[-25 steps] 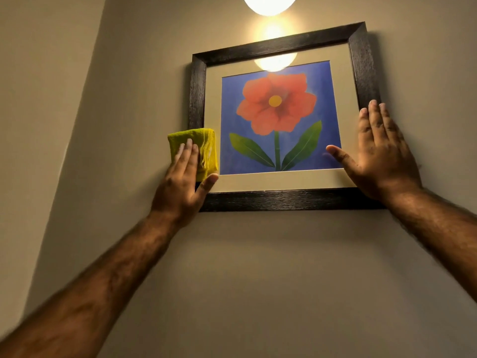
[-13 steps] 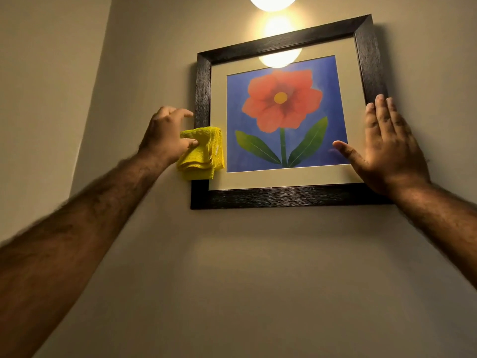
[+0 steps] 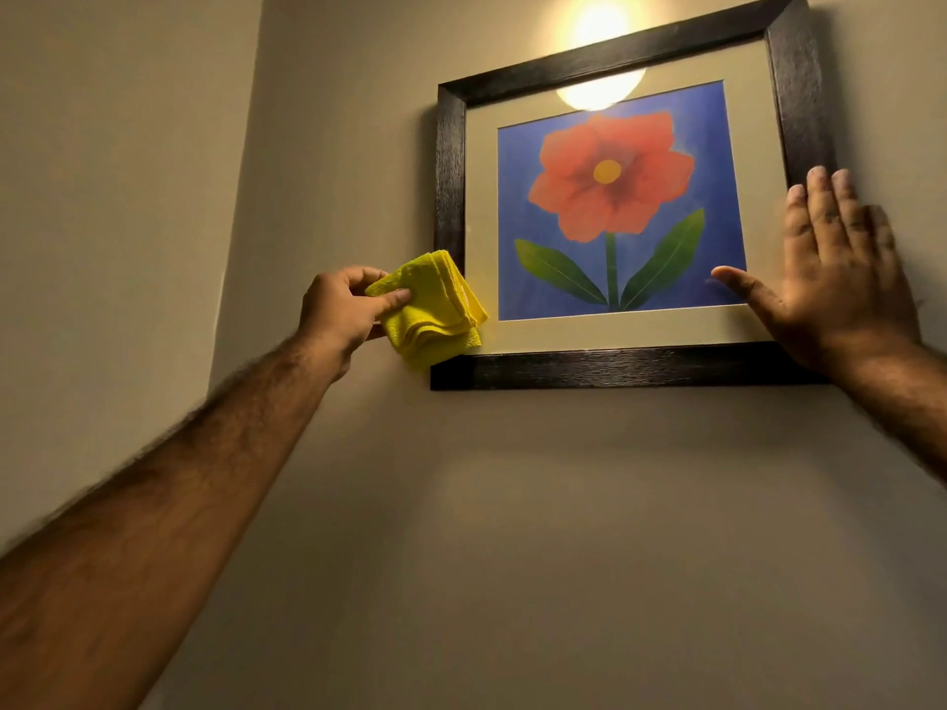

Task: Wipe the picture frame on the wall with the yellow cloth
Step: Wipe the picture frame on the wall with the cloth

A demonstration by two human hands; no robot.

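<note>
A dark wooden picture frame (image 3: 604, 370) hangs on the beige wall, holding a red flower on blue behind glass. My left hand (image 3: 341, 312) pinches a folded yellow cloth (image 3: 433, 312) between thumb and fingers. The cloth covers the lower part of the frame's left side, near the bottom left corner. My right hand (image 3: 840, 279) lies flat with fingers spread on the frame's lower right corner, the thumb reaching over the glass.
A lit lamp glows on the wall (image 3: 512, 530) just above the frame, and its reflection (image 3: 599, 92) shows in the glass. A wall corner (image 3: 241, 197) runs down to the left of the frame.
My left hand changed from pressing the cloth flat on the frame's left side to pinching it from the left, and the cloth sits lower near the bottom left corner. My right hand stayed put.
</note>
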